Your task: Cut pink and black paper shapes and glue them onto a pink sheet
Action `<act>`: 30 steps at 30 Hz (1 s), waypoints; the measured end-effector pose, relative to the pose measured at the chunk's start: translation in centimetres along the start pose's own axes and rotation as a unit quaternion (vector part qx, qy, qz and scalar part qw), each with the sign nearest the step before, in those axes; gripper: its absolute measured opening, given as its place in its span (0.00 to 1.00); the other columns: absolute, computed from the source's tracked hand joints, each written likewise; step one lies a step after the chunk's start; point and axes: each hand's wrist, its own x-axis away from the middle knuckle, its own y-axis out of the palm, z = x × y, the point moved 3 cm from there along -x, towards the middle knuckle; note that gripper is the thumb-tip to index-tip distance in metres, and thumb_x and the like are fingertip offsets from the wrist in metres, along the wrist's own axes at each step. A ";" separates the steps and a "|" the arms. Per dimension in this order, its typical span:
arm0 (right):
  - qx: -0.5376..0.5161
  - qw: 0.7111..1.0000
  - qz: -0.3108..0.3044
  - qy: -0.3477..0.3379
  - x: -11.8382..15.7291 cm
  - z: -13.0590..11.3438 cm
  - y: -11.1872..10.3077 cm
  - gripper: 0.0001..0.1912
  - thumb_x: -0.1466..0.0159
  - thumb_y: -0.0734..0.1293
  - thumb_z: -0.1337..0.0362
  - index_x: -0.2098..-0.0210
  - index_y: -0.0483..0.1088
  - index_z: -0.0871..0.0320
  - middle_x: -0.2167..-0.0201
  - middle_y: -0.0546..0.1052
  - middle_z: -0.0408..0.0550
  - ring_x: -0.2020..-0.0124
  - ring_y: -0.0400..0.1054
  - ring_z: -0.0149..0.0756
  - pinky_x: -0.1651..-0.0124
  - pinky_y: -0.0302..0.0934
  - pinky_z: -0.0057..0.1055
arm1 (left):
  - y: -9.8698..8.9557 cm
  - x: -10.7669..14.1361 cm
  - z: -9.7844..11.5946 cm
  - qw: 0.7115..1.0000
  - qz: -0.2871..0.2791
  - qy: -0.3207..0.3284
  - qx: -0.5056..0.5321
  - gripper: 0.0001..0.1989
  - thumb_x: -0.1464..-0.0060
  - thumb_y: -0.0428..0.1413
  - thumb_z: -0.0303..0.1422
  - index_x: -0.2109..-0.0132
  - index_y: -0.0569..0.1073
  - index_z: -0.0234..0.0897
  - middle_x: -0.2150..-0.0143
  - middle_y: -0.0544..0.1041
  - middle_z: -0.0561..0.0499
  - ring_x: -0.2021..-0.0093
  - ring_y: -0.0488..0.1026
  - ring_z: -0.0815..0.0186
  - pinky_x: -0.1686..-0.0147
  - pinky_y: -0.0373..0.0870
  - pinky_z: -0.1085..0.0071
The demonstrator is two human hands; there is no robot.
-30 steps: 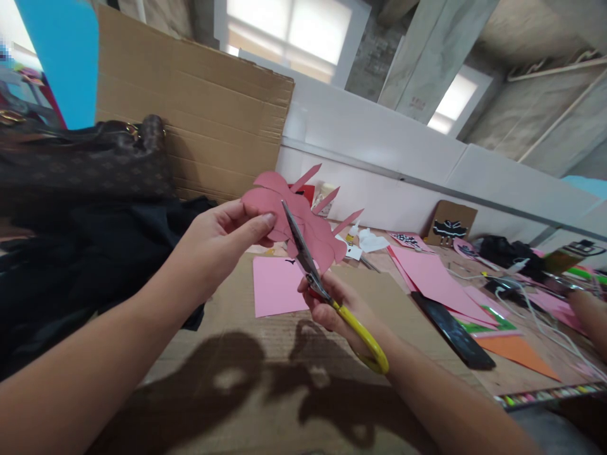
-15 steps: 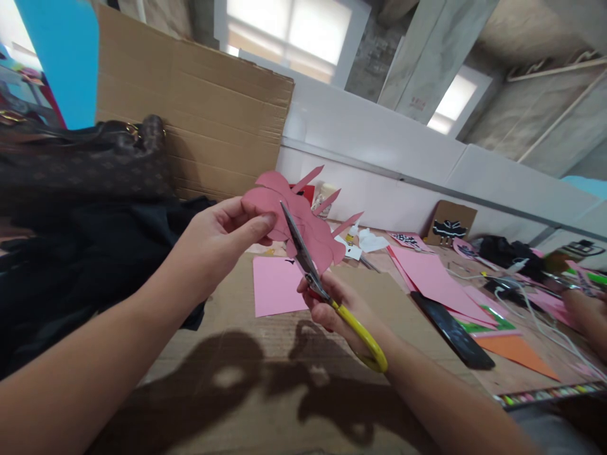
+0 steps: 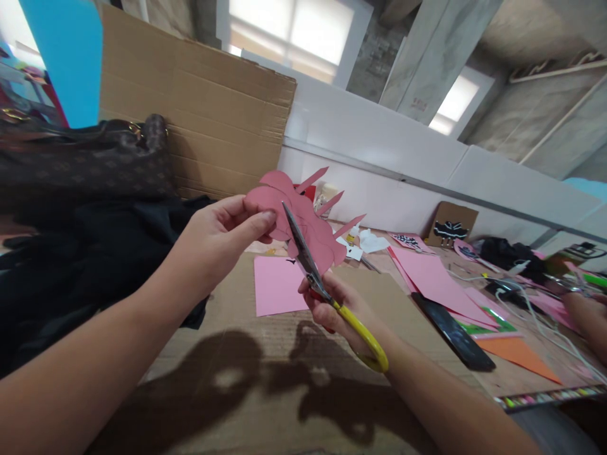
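Observation:
Between thumb and fingers, my left hand (image 3: 227, 237) pinches the left edge of a pink paper cutout (image 3: 310, 234). The cutout has a scalloped, cloud-like outline, and three pointed strips stick out at its upper right. My right hand (image 3: 341, 309) grips scissors (image 3: 301, 246) with yellow handles, their blades lying across the front of the cutout, tips pointing up and left. The blades look closed or nearly so. Below the cutout, a square pink sheet (image 3: 277, 287) with a small black mark lies on the cardboard-covered table (image 3: 227, 392).
A patterned brown handbag (image 3: 90, 158) and black cloth (image 3: 99, 253) sit at left, before a cardboard panel (image 3: 199, 107). Rightward lie pink sheets (image 3: 431, 278), a black phone (image 3: 450, 332), orange paper (image 3: 521, 357) and white cables (image 3: 540, 316). Another person's hand (image 3: 585, 316) is at the far right.
Almost nothing differs. The whole view has shifted slightly, and both hands, the cutout and the scissors keep the same pose. The other person's hand has moved a little.

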 end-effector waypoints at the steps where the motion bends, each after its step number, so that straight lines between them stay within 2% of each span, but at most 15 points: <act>1: -0.002 1.000 0.000 -0.001 0.0 0.0 0.0 0.31 0.42 0.74 0.35 0.54 0.69 0.52 0.69 0.65 0.39 0.75 0.52 0.29 0.74 0.51 0.28 | 0.0 0.0 0.1 1.000 0.001 0.004 -0.010 0.14 0.43 0.69 0.48 0.59 0.84 0.43 0.64 0.84 0.54 0.62 0.80 0.65 0.59 0.77 0.72; 12: -0.009 1.000 -0.002 -0.001 0.0 -0.1 0.1 0.31 0.42 0.75 0.36 0.54 0.70 0.52 0.69 0.65 0.40 0.74 0.54 0.30 0.72 0.52 0.29 | 0.0 -0.1 0.4 0.999 0.016 0.013 -0.032 0.11 0.44 0.69 0.45 0.64 0.82 0.45 0.66 0.83 0.55 0.64 0.78 0.65 0.60 0.76 0.72; 19: -0.010 1.000 -0.006 0.007 0.1 -0.2 0.1 0.32 0.43 0.75 0.34 0.54 0.69 0.51 0.69 0.65 0.40 0.74 0.53 0.30 0.72 0.53 0.30 | -0.1 0.1 0.6 0.999 0.021 0.015 -0.048 0.13 0.45 0.68 0.48 0.64 0.81 0.44 0.65 0.83 0.52 0.62 0.80 0.60 0.59 0.78 0.66; 30: 0.004 1.000 -0.003 0.007 0.2 -0.4 0.0 0.30 0.42 0.75 0.36 0.54 0.70 0.51 0.69 0.65 0.40 0.75 0.53 0.30 0.74 0.51 0.29 | 0.0 0.1 0.7 0.998 0.021 0.022 -0.048 0.13 0.44 0.68 0.47 0.64 0.81 0.43 0.66 0.82 0.52 0.64 0.78 0.63 0.61 0.75 0.68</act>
